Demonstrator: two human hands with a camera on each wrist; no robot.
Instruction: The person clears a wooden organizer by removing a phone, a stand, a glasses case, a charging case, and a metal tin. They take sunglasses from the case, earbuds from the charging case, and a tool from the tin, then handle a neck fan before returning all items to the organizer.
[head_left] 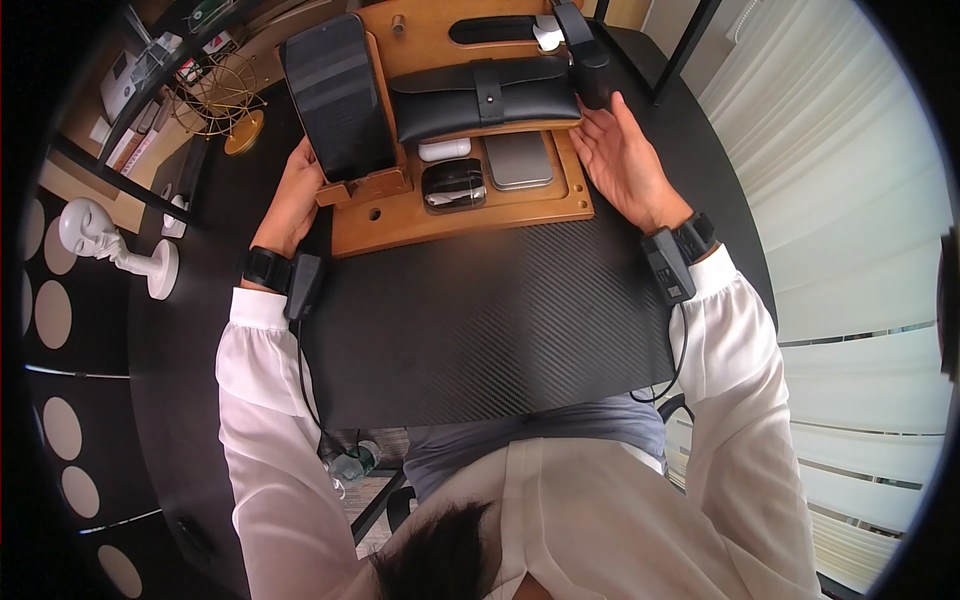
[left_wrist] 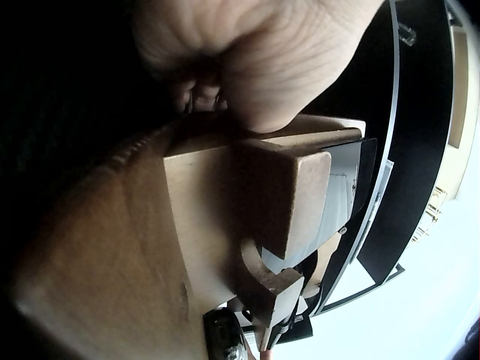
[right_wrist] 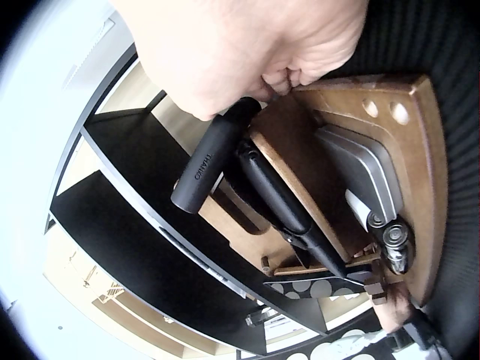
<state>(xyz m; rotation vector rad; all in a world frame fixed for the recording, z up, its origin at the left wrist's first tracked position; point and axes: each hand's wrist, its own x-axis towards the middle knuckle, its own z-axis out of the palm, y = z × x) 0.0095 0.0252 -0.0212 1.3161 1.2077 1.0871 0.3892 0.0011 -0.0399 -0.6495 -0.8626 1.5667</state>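
Note:
A brown wooden desk organizer [head_left: 460, 217] stands on the black table between the hands. My left hand [head_left: 292, 197] grips its left side, behind the phone; in the left wrist view the thumb presses the wood and the curled fingertips are partly shadowed. At the right side my right hand [head_left: 628, 165] holds the edge, thumb pointing up and fingertips bent against the wood. The organizer bears a black phone [head_left: 340, 100], a black glasses case [head_left: 440, 103] with a strap, a white earbuds case [head_left: 444, 150], a silver tin [head_left: 520, 160] and a glossy black-and-silver object [head_left: 453, 186].
A black cylindrical thing [right_wrist: 199, 176] with lettering hangs near my right fingers. A black textured mat [head_left: 480, 330] covers the near table. Leftward stand a white head figurine [head_left: 100, 235] and a gold wire ornament [head_left: 235, 110]. White curtains [head_left: 850, 200] hang at right; a bottle [head_left: 355, 462] is below.

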